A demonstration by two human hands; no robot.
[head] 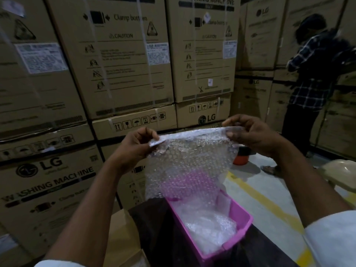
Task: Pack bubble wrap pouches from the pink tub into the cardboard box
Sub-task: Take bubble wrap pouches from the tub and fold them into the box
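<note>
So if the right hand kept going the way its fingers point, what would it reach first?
The right hand points left along the pouch's top edge, so it would likely meet the bubble wrap pouch itself, then the left hand; depth unclear.

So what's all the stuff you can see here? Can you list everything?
bubble wrap pouch: one, clear, held up by its top edge above the pink tub
pink tub: one, pink, low in the middle on a dark surface
loose bubble wrap: a heap, clear, inside the tub; count cannot be told
cardboard flap: one, brown, lower left beside the dark surface
washing machine cartons: many, brown, stacked as a wall behind
orange pot: one, orange with a dark top, on the floor behind the pouch
floor line: one, yellow, running across the grey floor
other person: one, in a dark checked shirt, standing at right
left hand: pinches the pouch's top left corner
right hand: pinches the pouch's top right corner
</note>
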